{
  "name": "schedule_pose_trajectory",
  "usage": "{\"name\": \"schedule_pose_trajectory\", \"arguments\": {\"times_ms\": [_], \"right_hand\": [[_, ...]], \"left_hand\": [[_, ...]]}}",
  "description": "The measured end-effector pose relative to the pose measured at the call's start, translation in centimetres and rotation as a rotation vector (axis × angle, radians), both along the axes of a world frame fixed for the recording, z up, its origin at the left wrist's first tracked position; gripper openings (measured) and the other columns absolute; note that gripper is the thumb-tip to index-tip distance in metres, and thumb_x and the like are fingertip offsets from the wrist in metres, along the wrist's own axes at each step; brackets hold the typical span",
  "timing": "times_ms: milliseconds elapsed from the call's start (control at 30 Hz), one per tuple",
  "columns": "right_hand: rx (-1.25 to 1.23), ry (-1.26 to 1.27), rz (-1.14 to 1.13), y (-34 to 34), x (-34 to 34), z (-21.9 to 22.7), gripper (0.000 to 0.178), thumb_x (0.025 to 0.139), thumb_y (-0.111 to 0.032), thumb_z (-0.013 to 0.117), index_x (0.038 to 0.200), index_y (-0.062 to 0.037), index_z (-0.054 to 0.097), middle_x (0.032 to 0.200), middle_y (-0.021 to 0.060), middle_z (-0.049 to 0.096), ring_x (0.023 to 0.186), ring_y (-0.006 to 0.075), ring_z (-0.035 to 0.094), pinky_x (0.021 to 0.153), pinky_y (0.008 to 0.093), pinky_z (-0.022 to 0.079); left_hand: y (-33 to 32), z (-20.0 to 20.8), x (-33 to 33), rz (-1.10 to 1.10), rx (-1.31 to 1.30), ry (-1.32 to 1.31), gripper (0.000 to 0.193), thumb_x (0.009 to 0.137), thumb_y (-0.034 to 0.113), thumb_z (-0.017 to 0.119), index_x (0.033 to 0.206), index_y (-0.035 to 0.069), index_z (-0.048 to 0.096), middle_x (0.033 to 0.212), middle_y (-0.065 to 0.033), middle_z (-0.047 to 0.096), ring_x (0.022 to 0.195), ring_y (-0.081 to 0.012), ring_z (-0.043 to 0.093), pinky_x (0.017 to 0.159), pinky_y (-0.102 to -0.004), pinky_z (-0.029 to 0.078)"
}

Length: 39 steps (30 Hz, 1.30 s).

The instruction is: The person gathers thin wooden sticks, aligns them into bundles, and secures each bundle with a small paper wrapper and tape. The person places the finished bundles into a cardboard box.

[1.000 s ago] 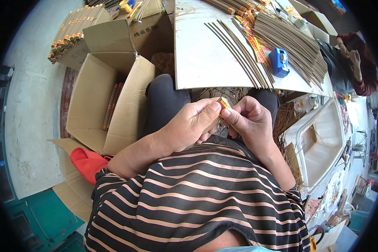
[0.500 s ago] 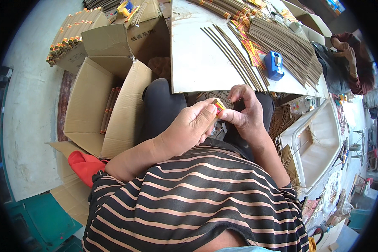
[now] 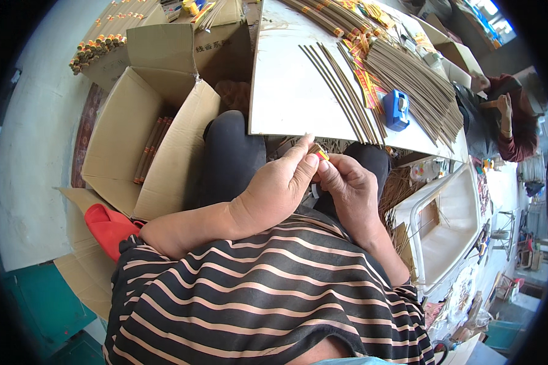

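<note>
Above my lap, just off the table's near edge, is a bundle of incense sticks (image 3: pixel 315 148) with its end showing and a red-and-yellow paper band round it. My left hand (image 3: pixel 274 191) is closed about the bundle, thumb lying along it. The thumb and fingers of my right hand (image 3: pixel 352 188) pinch the banded end. Most of the bundle is hidden behind my hands. On the white table (image 3: pixel 280 79) ahead lie several loose incense sticks (image 3: pixel 336 91), red-and-yellow paper strips (image 3: pixel 366 85) and a blue tape dispenser (image 3: pixel 397 111).
A large pile of incense sticks (image 3: pixel 417 94) covers the table's right side. At my left stands an open cardboard box (image 3: pixel 112 140) with banded bundles (image 3: pixel 154 149) inside. More bundles (image 3: pixel 106 42) are stacked beyond it. A white tub (image 3: pixel 447 225) and another person (image 3: pixel 508 115) are at right.
My right hand's fingers, raised and apart from the bundle before, have come down and closed in on its banded end. The view has shifted slightly. The other person's hands have moved apart.
</note>
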State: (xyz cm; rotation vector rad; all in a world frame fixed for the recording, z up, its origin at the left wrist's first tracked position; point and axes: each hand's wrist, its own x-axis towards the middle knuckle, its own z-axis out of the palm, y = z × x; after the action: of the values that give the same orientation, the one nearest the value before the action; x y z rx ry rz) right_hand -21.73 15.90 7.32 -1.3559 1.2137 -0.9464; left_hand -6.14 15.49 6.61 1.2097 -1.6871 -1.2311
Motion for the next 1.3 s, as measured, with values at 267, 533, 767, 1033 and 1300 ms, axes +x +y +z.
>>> {"name": "schedule_pose_trajectory", "arguments": {"times_ms": [267, 533, 767, 1033, 1300], "right_hand": [[0.027, -0.633, 0.071, -0.1, 0.5, -2.7, 0.026, 0.089, -0.015, 0.057, 0.106, 0.0064, 0.057, 0.090, 0.0096, 0.062, 0.075, 0.0130, 0.059, 0.068, 0.0251, 0.049], [-0.066, -0.804, 0.194, -0.5, 0.1, -4.3, 0.024, 0.088, -0.012, 0.058, 0.106, 0.0040, 0.057, 0.094, 0.0102, 0.062, 0.081, 0.0162, 0.059, 0.072, 0.0279, 0.050], [-0.006, -0.893, 0.235, -0.3, -0.2, -4.5, 0.028, 0.085, -0.014, 0.063, 0.107, 0.0030, 0.056, 0.100, 0.0088, 0.058, 0.086, 0.0145, 0.057, 0.077, 0.0270, 0.047], [-0.205, -0.710, 0.206, -0.4, -0.5, -3.9, 0.034, 0.081, -0.017, 0.067, 0.107, 0.0012, 0.056, 0.098, 0.0076, 0.055, 0.091, 0.0140, 0.052, 0.083, 0.0272, 0.042], [-0.482, -0.345, 0.237, -1.9, -1.9, -4.3, 0.033, 0.075, -0.021, 0.072, 0.100, -0.0012, 0.062, 0.093, 0.0054, 0.054, 0.093, 0.0197, 0.046, 0.087, 0.0318, 0.035]], "left_hand": [[0.2, 0.4, 0.6, -0.128, 0.137, 0.175, 0.050, 0.099, 0.030, 0.031, 0.138, -0.001, 0.027, 0.071, 0.0001, 0.046, 0.060, -0.0037, 0.041, 0.053, -0.0165, 0.038], [-0.1, 0.8, 1.1, -0.321, 0.295, 0.409, 0.057, 0.099, 0.033, 0.032, 0.143, 0.003, 0.010, 0.073, -0.0004, 0.044, 0.058, -0.0037, 0.040, 0.050, -0.0158, 0.038], [-0.7, 0.3, 1.3, -0.397, 0.544, 0.589, 0.080, 0.095, 0.038, 0.042, 0.141, 0.005, -0.015, 0.076, -0.0058, 0.047, 0.055, -0.0060, 0.042, 0.047, -0.0165, 0.038], [-0.8, 0.6, 1.3, -0.425, 0.739, 0.726, 0.089, 0.090, 0.042, 0.050, 0.140, 0.003, -0.012, 0.074, -0.0081, 0.050, 0.050, -0.0071, 0.043, 0.045, -0.0169, 0.038], [-0.8, 0.3, 1.0, -0.392, 0.799, 0.681, 0.039, 0.090, 0.038, 0.053, 0.104, 0.001, 0.050, 0.068, -0.0048, 0.054, 0.047, -0.0060, 0.046, 0.042, -0.0153, 0.038]]}}
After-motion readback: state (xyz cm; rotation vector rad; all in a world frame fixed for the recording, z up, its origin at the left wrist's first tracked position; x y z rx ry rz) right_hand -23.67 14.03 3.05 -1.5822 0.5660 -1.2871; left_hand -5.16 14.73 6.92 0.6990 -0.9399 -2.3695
